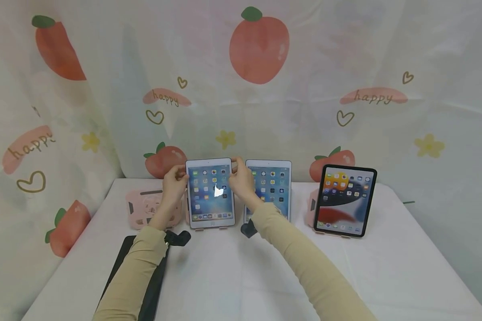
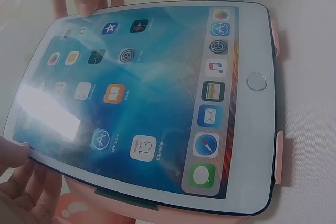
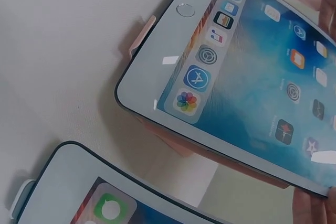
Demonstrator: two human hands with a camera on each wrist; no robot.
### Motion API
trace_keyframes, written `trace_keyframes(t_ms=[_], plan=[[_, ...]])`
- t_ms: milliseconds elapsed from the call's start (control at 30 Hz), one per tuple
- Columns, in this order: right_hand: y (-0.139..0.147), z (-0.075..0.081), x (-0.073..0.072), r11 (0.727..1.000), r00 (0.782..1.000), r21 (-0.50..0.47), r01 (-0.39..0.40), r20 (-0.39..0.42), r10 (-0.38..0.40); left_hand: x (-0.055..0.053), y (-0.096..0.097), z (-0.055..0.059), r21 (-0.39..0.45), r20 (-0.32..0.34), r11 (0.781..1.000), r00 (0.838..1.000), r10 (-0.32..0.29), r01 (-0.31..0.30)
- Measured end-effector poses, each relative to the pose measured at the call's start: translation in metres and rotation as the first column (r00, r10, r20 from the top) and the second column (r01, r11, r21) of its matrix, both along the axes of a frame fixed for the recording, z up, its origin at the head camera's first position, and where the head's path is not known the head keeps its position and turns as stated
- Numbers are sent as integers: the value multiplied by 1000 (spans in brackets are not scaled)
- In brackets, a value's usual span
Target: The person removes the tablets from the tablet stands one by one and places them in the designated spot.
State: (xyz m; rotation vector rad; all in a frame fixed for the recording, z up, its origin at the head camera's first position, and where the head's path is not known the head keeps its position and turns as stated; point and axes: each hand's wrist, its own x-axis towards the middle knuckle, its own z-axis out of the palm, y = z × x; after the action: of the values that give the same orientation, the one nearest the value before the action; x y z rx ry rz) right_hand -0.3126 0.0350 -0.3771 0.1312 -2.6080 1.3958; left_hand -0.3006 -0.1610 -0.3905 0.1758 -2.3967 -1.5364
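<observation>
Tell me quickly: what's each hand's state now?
Left hand: holding the left white-bezel iPad, left edge.
Right hand: holding that same iPad, right edge.

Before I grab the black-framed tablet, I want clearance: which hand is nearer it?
Right. The right hand is left of the black-framed tablet; the left hand is farther left.

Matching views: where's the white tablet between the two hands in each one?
Head: the held tablet is just left of centre, between left hand and right hand.
Left wrist: the held tablet fills most of the frame, bottom edge at right.
Right wrist: the held tablet is upper right, cut off by the frame.
Shared landmark: its dock icon row.
</observation>
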Motion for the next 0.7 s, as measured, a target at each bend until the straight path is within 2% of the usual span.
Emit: trace_keyframes(t_ms=[400, 700], plan=[[4, 4, 4, 996, 1000, -91, -7, 3, 8, 4, -1, 3, 78, 25, 997, 1000, -6, 4], [8, 7, 9, 994, 999, -106, -32, -19, 30, 11, 1, 9, 103, 34, 995, 999, 0, -4]])
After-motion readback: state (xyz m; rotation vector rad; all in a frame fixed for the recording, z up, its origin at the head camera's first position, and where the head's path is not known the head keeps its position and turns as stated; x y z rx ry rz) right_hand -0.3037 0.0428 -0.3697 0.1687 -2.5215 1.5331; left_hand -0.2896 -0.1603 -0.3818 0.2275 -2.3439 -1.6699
